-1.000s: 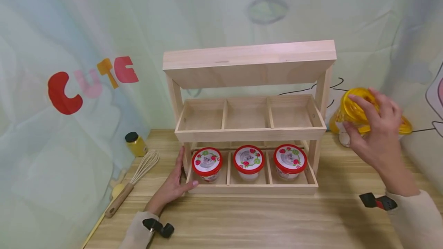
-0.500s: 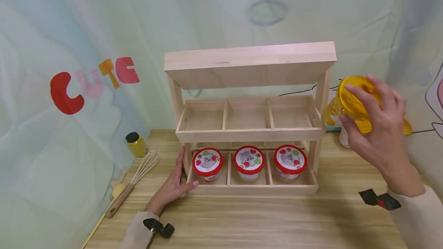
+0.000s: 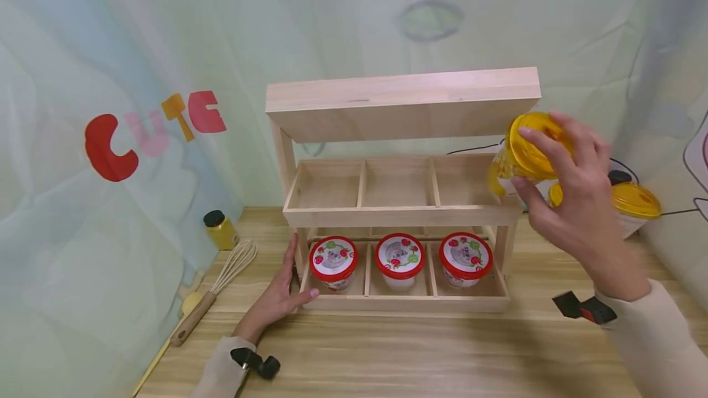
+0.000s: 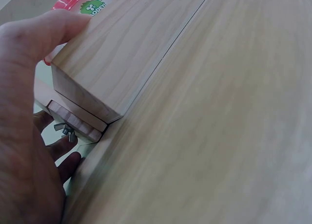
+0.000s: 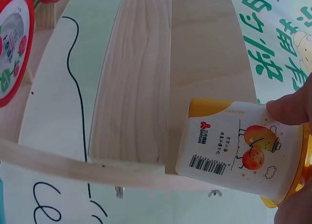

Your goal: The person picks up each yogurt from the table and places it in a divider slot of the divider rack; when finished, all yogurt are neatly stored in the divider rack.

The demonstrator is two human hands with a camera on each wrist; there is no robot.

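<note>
My right hand [image 3: 583, 201] holds a yogurt cup [image 5: 239, 151] with a yellow lid, fingers over the lid end and thumb on its side. The cup hangs tilted by the right compartment of the upper tier of a wooden display rack [image 3: 398, 218]. In the upper tier, the left and middle compartments hold nothing. Red-lidded tubs stand one to each lower compartment: left [image 3: 333, 258], middle [image 3: 400, 258] and right [image 3: 466, 257]. My left hand [image 3: 273, 303] grips the rack's lower left corner, thumb over the tray's front board [image 4: 126, 44], fingers around the side.
Behind my right hand stand more yellow-lidded cups [image 3: 636, 200] and something black-topped, partly hidden. At left lie a whisk [image 3: 193, 318] and a yellow stick, with a black-capped yellow jar [image 3: 223, 235] behind. A printed curtain [image 3: 354, 17] closes off the back.
My right hand has lifted the yellow-lidded yogurt cup and carried it left to the rack's upper tier. Other yellow-lidded cups behind it are now more exposed. My left hand stays put.
</note>
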